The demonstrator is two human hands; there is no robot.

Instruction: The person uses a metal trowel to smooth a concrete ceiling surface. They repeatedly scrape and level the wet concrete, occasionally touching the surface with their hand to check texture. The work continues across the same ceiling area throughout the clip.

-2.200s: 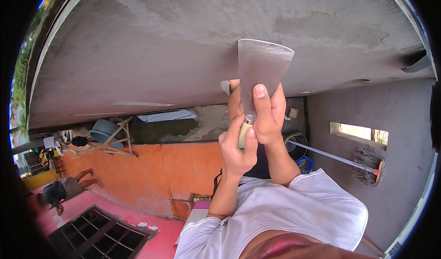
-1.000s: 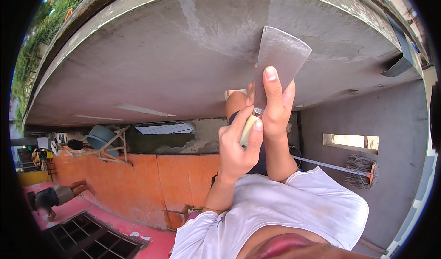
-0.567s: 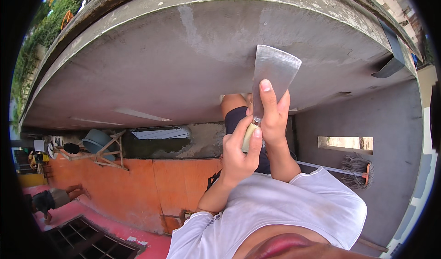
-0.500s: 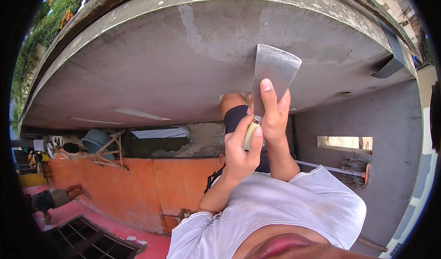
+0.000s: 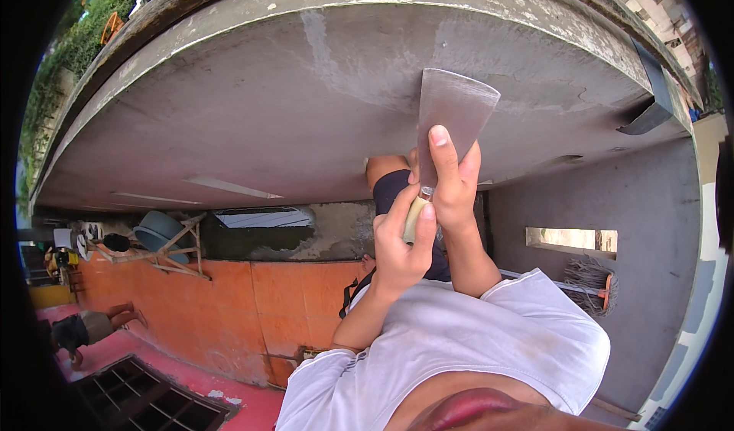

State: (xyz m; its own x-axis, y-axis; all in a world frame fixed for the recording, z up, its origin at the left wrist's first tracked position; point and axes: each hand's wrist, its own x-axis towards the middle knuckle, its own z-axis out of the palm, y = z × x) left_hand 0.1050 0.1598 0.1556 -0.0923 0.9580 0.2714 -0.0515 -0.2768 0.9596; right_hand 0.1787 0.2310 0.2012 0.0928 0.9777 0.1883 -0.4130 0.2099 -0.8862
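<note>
A putty knife [image 5: 456, 108] with a wide, flared metal blade and a pale handle is held up in front of my chest, its broad edge pointing away from me. My left hand [image 5: 401, 251] is closed round the handle, below the metal ferrule. Higher up, my right hand [image 5: 455, 183] grips the blade, its thumb lying flat on the near face and its fingers mostly hidden behind. Beyond the blade is a grey plastered wall [image 5: 252, 102] with lighter smeared patches; I see no contact between them.
To my right, a mop [image 5: 589, 284] is by a grey side wall [image 5: 654, 217] with a slot opening. At left, a grey-blue basin [image 5: 159, 234] rests on a wooden stand [image 5: 180, 259] over orange flooring [image 5: 206, 309]. A person [image 5: 84, 328] is farther left, near a dark grille [image 5: 149, 393].
The putty knife has shifted slightly up and left with both hands, and its blade face looks a little darker. Both grips stay the same.
</note>
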